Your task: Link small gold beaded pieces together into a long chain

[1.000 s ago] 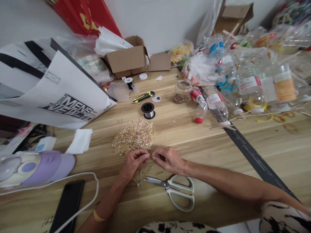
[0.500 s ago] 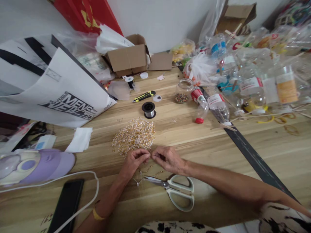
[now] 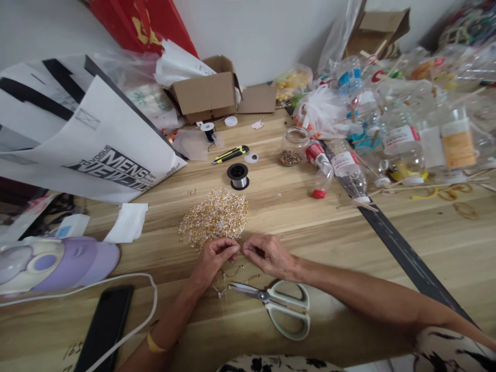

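Note:
My left hand [image 3: 220, 257] and my right hand [image 3: 269, 254] meet fingertip to fingertip, each in a pinch. What lies between the fingers is too small to make out. Just beyond them spreads a pile of small gold and clear beads [image 3: 215, 217]. Below the hands lies a short beaded chain [image 3: 232, 276] in gold, partly hidden by my left wrist. Scissors [image 3: 271, 299] with pale handles rest nearby, blades pointing left under my right forearm's side. A spool of clear line [image 3: 238, 176] stands behind the pile.
A yellow and black utility knife [image 3: 231, 154] lies behind the spool. On the right are a jar of beads [image 3: 290, 150] and several plastic bottles [image 3: 346, 165]. At left are a white paper bag [image 3: 93, 144], a phone [image 3: 104, 330] and a white cable [image 3: 153, 299].
The hands stay in nearly the same pinch at the same spot. The whole view shifts very slightly; nothing else has visibly moved.

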The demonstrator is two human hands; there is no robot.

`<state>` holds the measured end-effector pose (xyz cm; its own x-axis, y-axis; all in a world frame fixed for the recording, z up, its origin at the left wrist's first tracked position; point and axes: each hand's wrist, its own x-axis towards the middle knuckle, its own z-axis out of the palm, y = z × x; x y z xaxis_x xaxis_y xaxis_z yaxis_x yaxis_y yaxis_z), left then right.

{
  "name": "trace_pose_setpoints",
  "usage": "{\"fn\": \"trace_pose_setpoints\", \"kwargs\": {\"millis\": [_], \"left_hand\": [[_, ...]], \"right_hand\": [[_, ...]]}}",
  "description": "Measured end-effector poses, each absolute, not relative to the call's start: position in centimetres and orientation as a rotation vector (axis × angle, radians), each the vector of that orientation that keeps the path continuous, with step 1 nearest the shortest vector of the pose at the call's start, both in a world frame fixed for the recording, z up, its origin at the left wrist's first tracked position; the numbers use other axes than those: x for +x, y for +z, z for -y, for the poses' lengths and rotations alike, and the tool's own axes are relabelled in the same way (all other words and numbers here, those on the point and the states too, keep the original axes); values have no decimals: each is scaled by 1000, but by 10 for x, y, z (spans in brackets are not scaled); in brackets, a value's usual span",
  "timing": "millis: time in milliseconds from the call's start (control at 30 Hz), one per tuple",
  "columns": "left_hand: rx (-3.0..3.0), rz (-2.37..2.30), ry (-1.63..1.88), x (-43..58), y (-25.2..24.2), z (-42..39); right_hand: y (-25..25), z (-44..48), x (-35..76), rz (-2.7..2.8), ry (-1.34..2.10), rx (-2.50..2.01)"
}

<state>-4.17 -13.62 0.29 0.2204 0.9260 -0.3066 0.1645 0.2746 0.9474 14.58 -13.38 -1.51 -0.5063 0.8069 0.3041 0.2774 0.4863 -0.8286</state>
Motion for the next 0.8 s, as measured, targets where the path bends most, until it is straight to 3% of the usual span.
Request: {"fn": "trace_pose_setpoints", "kwargs": {"millis": [800], "left_hand": [[1190,-1254,740,-42,4,135]], "right_hand": [[-16,134,146,2033,941,-891]]}}
